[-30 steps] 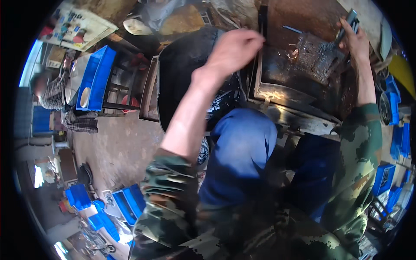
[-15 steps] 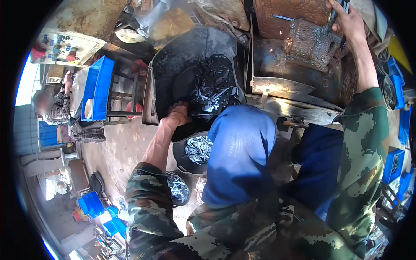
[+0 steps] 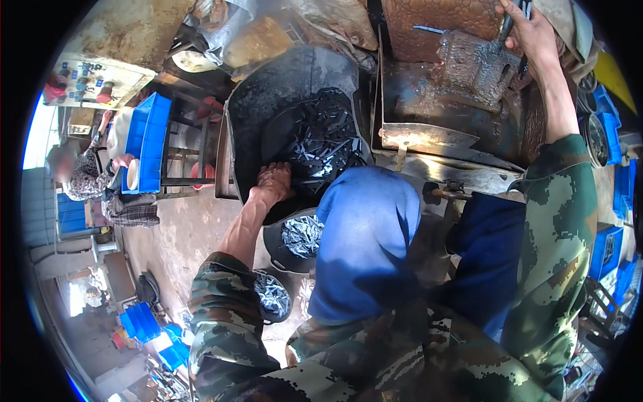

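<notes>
My left hand [image 3: 273, 181] is closed at the near left rim of a black basin [image 3: 273, 137], its fingertips lost in shadow. Dark and shiny thin metal strips [image 3: 328, 144] lie heaped in this basin, which sits inside a large grey metal scoop-like bin [image 3: 258, 84]. At the upper right, my right hand [image 3: 534, 37] is wrapped round a dark handle [image 3: 507, 28]. Below that hand is a wet, brown, bumpy slab [image 3: 469, 70] in a rusty metal trough [image 3: 415, 127]; whether the handle joins the slab I cannot make out. One thin strip [image 3: 431, 29] lies on the trough's far side.
Two black tubs of silvery strips [image 3: 301, 236] [image 3: 272, 296] stand on the floor by my blue-clad knee [image 3: 368, 234]. A blue crate [image 3: 147, 137] rests on a stand at left, with another person [image 3: 84, 171] beside it. A control box [image 3: 94, 80] is at far left; blue bins [image 3: 606, 251] line the right.
The whole view has shifted slightly. Bright specks by the slab have gone. The other person's hand has come down to the blue crate. My hands keep their places and grips.
</notes>
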